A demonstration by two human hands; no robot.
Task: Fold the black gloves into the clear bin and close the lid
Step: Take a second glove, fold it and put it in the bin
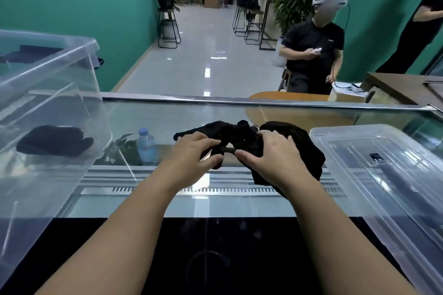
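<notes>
Black gloves (242,134) lie in a loose heap on the glass counter (167,112) in front of me. My left hand (195,155) pinches the left part of the heap, and my right hand (271,158) presses and grips the right part. The clear bin (55,72) stands at the left, open at the top, with a folded black glove (55,140) lying inside on its floor. The clear lid (383,175) lies flat on the counter at the right, apart from the bin.
A water bottle (146,147) shows through the glass, below the counter top. A seated person with a headset (314,50) is beyond the counter at the right, beside a wooden table (287,97). Stools and plants stand further back.
</notes>
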